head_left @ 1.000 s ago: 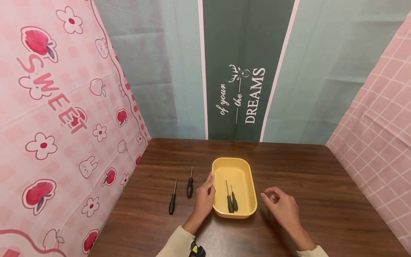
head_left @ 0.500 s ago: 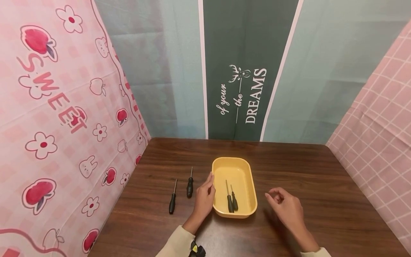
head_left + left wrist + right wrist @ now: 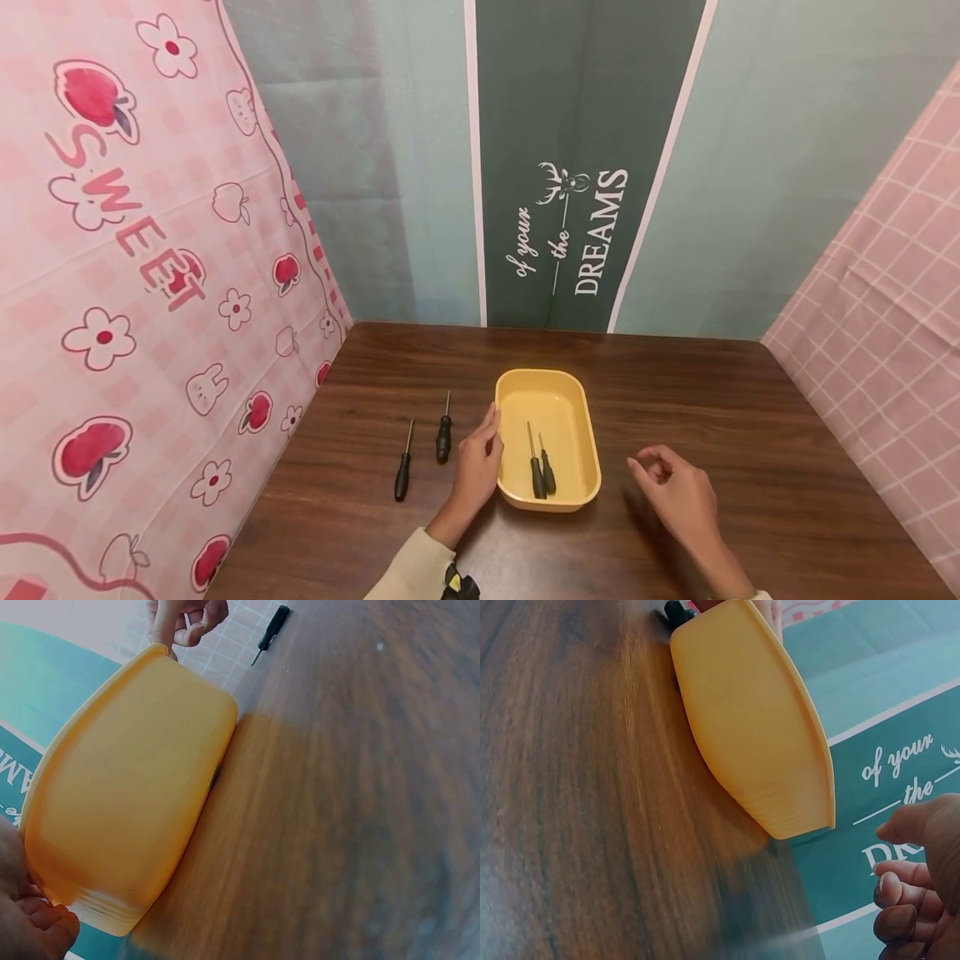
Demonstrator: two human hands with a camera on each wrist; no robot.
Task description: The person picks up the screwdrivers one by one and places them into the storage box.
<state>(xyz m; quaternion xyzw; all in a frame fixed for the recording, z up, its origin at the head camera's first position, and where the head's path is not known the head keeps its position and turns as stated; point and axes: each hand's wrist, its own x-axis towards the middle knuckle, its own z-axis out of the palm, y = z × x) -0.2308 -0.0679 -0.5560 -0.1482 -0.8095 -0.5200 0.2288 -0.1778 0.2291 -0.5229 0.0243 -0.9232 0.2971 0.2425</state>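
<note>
A yellow rectangular tray sits on the table in the head view. Inside it lie a long-shafted black-handled screwdriver and a shorter screwdriver, side by side. My left hand rests its fingers along the outside of the tray's left wall. To the right of the tray, apart from it, my right hand hovers with loosely bent fingers and nothing in them. Two more screwdrivers lie left of my left hand: one thin-handled screwdriver nearer me and one thick-handled screwdriver farther off.
The dark wood table meets a green curtain at the back. A pink cloth hangs on the left and a checked cloth on the right. The left wrist view also shows a black screwdriver beyond the tray.
My right hand has drifted a little right and down, away from the tray. The left hand, the tray and the screwdrivers have stayed in place.
</note>
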